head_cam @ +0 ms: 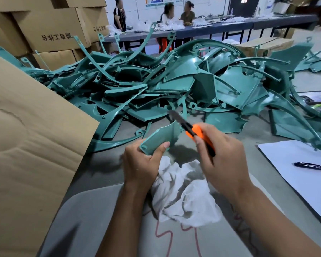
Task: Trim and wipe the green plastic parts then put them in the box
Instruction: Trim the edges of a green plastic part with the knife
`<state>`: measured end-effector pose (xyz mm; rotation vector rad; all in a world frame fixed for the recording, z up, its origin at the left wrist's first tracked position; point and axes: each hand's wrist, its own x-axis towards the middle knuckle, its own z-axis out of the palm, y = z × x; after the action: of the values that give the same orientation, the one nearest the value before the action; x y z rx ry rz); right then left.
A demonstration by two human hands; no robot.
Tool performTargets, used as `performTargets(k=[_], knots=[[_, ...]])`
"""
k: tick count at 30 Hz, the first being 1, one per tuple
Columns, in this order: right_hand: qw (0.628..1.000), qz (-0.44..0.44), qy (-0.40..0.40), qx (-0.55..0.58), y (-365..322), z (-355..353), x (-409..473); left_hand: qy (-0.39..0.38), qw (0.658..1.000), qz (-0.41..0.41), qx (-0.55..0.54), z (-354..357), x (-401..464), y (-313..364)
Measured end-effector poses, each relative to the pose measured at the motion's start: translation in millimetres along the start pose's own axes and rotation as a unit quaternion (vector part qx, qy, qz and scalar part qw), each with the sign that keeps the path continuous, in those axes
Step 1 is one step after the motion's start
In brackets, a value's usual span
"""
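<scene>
While left hand (139, 164) grips the part (160, 139) by its lower edge, right hand (224, 156) fingers clench the knife (195, 131); part looks light, stiff, thin-walled, probably slick.

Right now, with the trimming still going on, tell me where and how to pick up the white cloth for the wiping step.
Pinch the white cloth at a raised fold near its middle and come straight down. It lies crumpled on the grey table, so the ridges stand up for fingers. The left hand overlaps its upper left corner, so I'd come in from the right or near side.
</scene>
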<state>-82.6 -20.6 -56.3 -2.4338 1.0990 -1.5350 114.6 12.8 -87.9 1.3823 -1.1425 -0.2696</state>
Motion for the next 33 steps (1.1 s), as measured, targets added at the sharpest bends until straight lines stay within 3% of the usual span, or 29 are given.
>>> performTargets(k=[3, 10, 15, 23, 26, 29, 33], knots=[[1.000, -0.008, -0.022, -0.002, -6, 8, -3, -0.017, 0.999, 0.000, -0.045, 3, -2, 4], [0.998, 0.024, 0.036, -0.043, 9, -1, 0, -0.060, 0.995, 0.035, -0.077, 6, -2, 8], [0.999, -0.036, -0.003, -0.002, 4, 3, -1, -0.054, 0.993, 0.042, -0.098, 7, -3, 8], [0.998, 0.039, 0.037, -0.043, 10, 0, -1, -0.049, 0.989, 0.010, -0.138, 10, -5, 14], [0.991, 0.099, 0.087, 0.029, 2, 4, -2, -0.008, 0.974, -0.024, -0.224, 13, -7, 27], [0.976, 0.135, 0.080, 0.150, 2, 4, -1, 0.031, 0.965, -0.104, -0.240, 13, -6, 37], [0.906, 0.245, 0.023, 0.346, 3, 1, 3, -0.032, 0.954, -0.212, -0.210, 10, -9, 43]])
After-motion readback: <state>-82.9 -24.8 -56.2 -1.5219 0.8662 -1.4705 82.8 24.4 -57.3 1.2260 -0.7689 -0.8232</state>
